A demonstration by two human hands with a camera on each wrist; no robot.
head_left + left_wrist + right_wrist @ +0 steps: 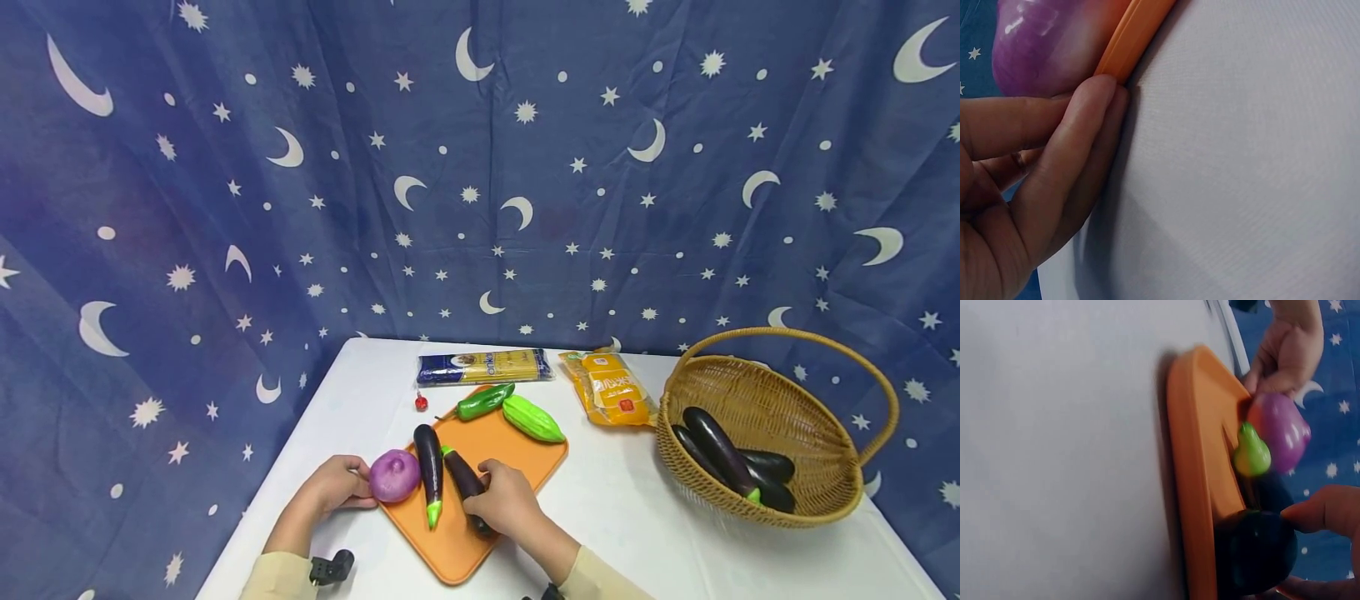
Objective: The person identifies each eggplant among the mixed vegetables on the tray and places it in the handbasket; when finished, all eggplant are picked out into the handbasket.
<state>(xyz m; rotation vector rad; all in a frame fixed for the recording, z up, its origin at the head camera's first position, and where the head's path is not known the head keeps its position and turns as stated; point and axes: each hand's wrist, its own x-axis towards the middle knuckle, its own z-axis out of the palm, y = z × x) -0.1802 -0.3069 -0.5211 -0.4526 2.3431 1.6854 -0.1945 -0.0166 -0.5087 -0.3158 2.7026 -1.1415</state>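
Note:
An orange tray (453, 557) lies on the white table. A purple onion (394, 475) sits at its left corner, where my left hand (336, 485) pinches the tray's edge beside the onion. In the left wrist view, the fingertips (1094, 94) meet the orange rim (1132, 37). My right hand (508, 500) grips a dark eggplant (459, 471) near its thick end; the eggplant lies on the tray. Another eggplant (430, 462) lies between it and the onion, green stem toward me. At the tray's far side are a green pepper (483, 402) and a light-green bitter melon (534, 418).
A wicker basket (757, 387) with several eggplants (720, 450) stands at the right. Behind the tray lie a pack of spaghetti (487, 367) and an orange-yellow food bag (609, 390). A small red item (421, 402) lies left of the pepper. A blue curtain (480, 167) hangs behind.

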